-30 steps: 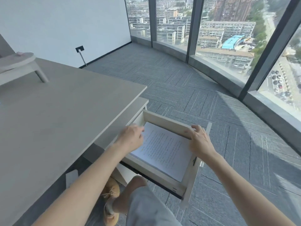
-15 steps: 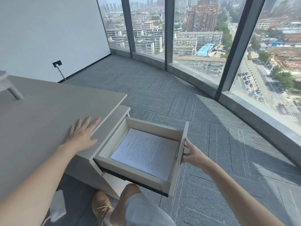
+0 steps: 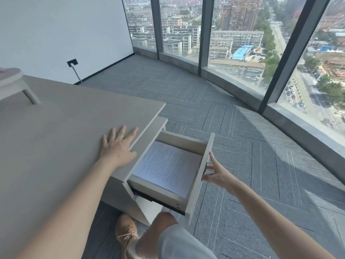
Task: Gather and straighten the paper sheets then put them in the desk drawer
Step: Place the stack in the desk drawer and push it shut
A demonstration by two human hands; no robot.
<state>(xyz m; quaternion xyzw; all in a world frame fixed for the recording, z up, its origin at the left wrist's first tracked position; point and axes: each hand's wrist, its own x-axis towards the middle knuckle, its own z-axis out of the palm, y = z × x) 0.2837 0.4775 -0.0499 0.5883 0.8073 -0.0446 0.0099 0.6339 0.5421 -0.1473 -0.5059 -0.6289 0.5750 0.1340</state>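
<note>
A stack of printed paper sheets (image 3: pixel 166 166) lies flat inside the open desk drawer (image 3: pixel 197 176), squared against its sides. My left hand (image 3: pixel 117 146) rests palm down on the beige desk top (image 3: pixel 56 146), fingers spread, just left of the drawer. My right hand (image 3: pixel 217 173) touches the outer face of the drawer front at its handle, fingers apart and holding nothing.
A small pale stand (image 3: pixel 15 85) sits at the desk's far left. Grey carpet floor (image 3: pixel 242 139) stretches to a curved window wall (image 3: pixel 233 53). My knee (image 3: pixel 168 230) and tan shoe (image 3: pixel 127 232) are under the drawer.
Both hands have left the sheets in the drawer. My left hand moved onto the desk top; my right hand went to the drawer's front face. The drawer seems slightly further in.
</note>
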